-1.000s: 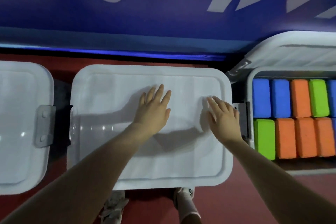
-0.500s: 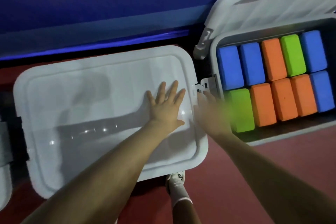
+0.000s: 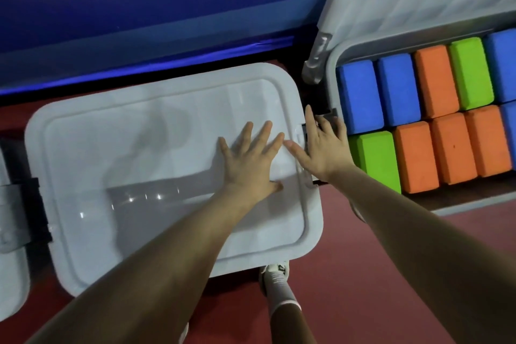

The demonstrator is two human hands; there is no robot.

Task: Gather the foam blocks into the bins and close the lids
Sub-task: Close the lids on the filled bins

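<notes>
Status from my feed: the white rectangular plastic lid (image 3: 156,165) of the middle bin is down flat. My left hand (image 3: 251,159) lies on it, fingers spread and straight, palm pressing at about 3 o'clock of the lid centre. My right hand (image 3: 324,148) sits at the lid's 3 o'clock edge, fingers spread over the grey side latch (image 3: 303,153); I can't tell whether the latch is snapped home, the hand covers most of it.

At 2 o'clock in view, the right-hand white plastic bin (image 3: 332,78) is open. Its white hinged lid (image 3: 418,0) stands tilted up at 12 o'clock of it. Inside, the blue, orange and green rectangular foam blocks (image 3: 418,126) are packed tight in two rows, touching each other. The bin runs out of frame at 3 o'clock, so I can't see the whole load.

At 9 o'clock, a sliver of a third white bin lid (image 3: 11,282) with a grey latch (image 3: 11,215); looks shut.

No loose blocks on the red floor (image 3: 363,274) that I can see.

My read: gathering looks done, the middle lid is on, latch pending check. Left to do: drop and latch the right bin's lid.
</notes>
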